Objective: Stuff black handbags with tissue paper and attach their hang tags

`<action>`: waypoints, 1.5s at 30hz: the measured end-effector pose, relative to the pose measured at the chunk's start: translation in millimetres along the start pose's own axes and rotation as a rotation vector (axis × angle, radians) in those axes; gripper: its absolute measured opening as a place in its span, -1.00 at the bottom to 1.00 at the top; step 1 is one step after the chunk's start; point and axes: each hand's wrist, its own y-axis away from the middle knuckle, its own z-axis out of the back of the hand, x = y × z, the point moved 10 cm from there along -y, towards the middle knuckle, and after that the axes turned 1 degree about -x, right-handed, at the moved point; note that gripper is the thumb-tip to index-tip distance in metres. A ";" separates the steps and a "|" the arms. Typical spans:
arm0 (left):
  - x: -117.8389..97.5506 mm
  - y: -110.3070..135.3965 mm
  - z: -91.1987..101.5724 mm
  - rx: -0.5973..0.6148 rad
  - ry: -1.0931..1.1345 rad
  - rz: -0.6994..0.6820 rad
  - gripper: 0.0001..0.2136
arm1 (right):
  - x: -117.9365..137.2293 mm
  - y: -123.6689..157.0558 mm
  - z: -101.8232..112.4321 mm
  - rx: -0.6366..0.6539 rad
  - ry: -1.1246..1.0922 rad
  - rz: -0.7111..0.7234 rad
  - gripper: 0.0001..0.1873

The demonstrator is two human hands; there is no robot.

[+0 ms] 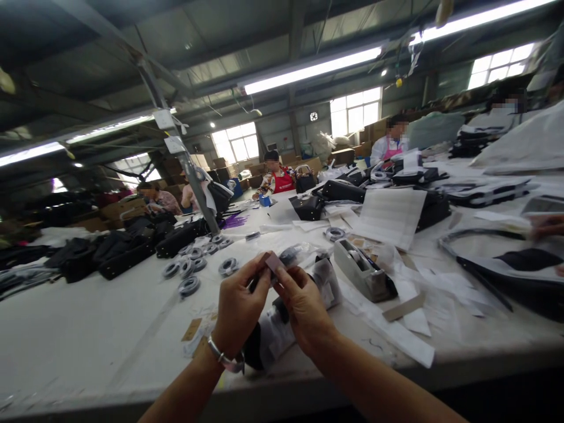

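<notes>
My left hand and my right hand are raised together above the near edge of a long white worktable. Both pinch a small flat pinkish-grey piece between thumbs and fingertips. A dark thin part shows under my left fingers. Just beneath my hands lies a black item wrapped in white paper. A bracelet sits on my left wrist.
A grey tape dispenser stands right of my hands, with paper strips around it. Several tape rolls lie to the left, black bags beyond. Other people sit at the far end of the table; someone's hand shows at the right edge.
</notes>
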 end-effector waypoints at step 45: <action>-18.6 17.8 -8.4 0.051 -0.265 -0.217 -0.64 | 19.2 -1.6 13.3 0.038 0.209 0.056 -0.70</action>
